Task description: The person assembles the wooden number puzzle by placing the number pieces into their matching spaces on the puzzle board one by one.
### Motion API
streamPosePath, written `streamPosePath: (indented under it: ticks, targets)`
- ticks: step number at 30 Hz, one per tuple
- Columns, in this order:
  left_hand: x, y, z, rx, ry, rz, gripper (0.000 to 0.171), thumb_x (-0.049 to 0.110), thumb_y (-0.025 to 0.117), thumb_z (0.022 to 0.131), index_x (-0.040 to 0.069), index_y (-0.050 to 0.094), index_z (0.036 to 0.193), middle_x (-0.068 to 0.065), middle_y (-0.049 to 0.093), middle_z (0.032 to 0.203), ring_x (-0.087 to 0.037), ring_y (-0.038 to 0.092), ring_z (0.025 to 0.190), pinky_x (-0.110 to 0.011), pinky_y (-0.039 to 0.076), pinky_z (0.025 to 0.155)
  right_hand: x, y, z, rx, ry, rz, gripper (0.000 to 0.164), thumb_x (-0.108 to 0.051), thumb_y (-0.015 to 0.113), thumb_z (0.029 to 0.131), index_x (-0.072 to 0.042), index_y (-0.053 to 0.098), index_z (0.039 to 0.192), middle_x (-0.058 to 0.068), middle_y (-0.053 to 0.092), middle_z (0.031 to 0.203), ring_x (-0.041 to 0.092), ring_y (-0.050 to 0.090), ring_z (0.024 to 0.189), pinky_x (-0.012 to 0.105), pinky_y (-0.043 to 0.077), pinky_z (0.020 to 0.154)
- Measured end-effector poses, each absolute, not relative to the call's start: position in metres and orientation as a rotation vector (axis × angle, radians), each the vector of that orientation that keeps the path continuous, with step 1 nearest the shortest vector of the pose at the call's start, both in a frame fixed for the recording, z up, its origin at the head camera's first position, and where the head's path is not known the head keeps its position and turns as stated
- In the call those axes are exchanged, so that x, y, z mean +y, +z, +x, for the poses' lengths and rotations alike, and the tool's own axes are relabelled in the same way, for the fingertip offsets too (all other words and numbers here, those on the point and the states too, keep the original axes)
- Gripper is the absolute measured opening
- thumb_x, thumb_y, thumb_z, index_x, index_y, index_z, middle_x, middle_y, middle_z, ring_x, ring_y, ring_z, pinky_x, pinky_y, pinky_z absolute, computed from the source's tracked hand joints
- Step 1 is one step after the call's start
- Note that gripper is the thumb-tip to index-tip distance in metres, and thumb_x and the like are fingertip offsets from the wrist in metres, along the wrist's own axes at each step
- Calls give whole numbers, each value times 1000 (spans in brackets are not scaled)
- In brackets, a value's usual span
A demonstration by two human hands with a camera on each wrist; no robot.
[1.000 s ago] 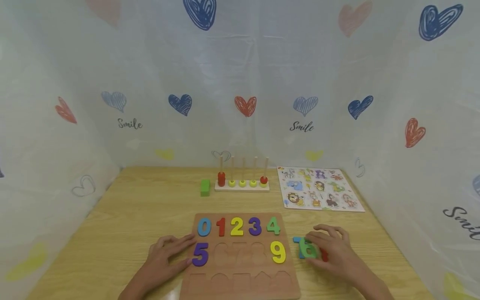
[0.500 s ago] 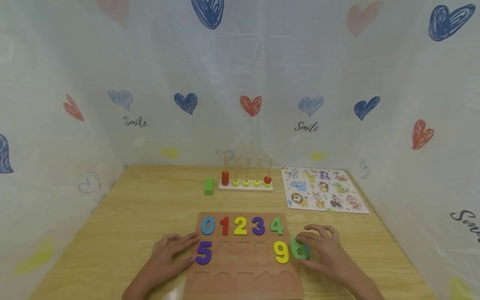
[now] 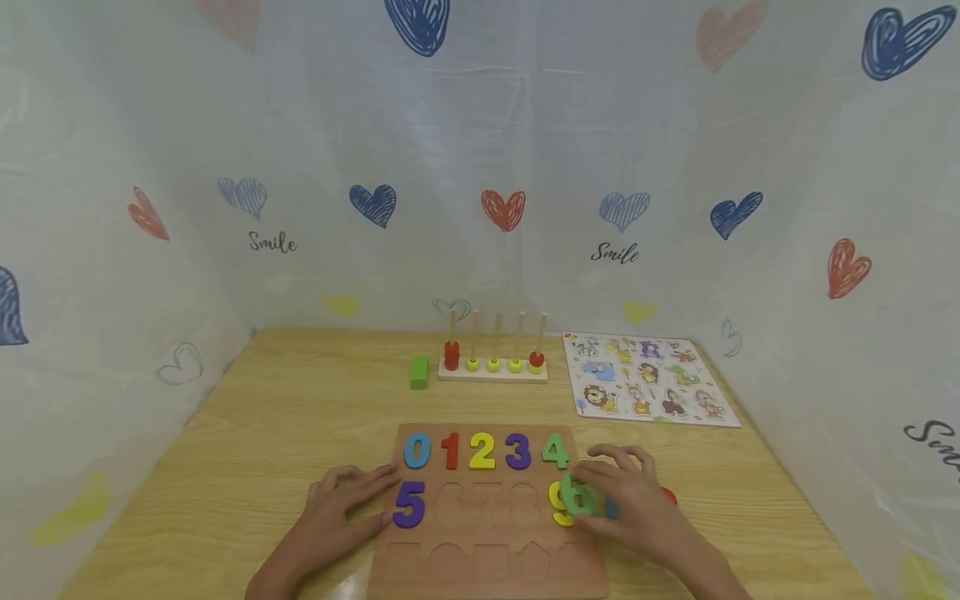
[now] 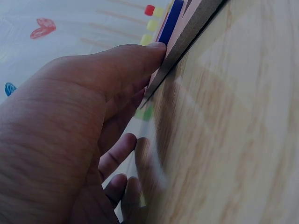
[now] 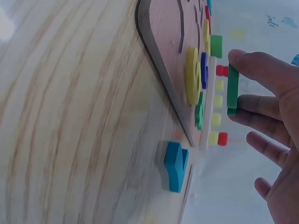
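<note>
My right hand (image 3: 633,512) pinches a green number 6 (image 3: 567,495) between thumb and fingertips; in the right wrist view the piece (image 5: 232,88) is held edge-on, above the wooden number board (image 3: 450,533). In the head view it partly covers the yellow 9 (image 3: 557,495) on the board. At the board's left edge, my left hand (image 3: 337,517) rests with extended fingers, its thumb touching the edge beside the purple 5 (image 3: 408,505). A blue piece (image 5: 174,163) lies on the table under my right hand, with a red piece (image 3: 670,497) partly hidden behind it.
Numbers 0 to 4 fill the board's top row; vacant recesses show below. Behind stand a green block (image 3: 419,372) and a peg counter (image 3: 492,375) with red and yellow beads. An animal picture board (image 3: 622,400) lies at back right. Patterned sheeting (image 3: 420,267) encloses the table.
My right hand has brought the green 6 leftward, from beside the board to over the yellow 9. The blue and red pieces stay on the table. My left hand keeps its place at the board.
</note>
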State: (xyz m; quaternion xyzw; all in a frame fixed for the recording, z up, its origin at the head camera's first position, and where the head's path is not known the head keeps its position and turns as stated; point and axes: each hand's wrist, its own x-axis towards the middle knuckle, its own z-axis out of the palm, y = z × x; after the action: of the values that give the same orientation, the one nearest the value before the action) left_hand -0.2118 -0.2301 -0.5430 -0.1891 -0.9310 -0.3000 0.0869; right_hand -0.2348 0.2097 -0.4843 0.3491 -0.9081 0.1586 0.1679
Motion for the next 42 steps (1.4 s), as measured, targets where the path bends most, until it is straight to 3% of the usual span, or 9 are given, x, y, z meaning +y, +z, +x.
streamPosePath:
  ticks: [26, 42]
  targets:
    - [-229, -545, -213, -2772, -922, -558, 51, 46, 71, 90, 32, 61, 139, 13, 55, 144, -20, 42, 118, -47, 28, 89, 164, -492, -238, -2620, 501, 1076, 41, -47, 82, 79, -21, 75, 110, -10, 70, 114, 24, 50, 123, 56, 21, 98]
    - [-232, -545, -213, -2780, -923, -562, 51, 49, 68, 92, 33, 60, 140, 13, 53, 146, -19, 41, 118, -48, 29, 90, 138, -495, -240, -2638, 472, 1139, 46, -47, 82, 79, -19, 74, 114, -9, 69, 114, 24, 51, 123, 60, 24, 101]
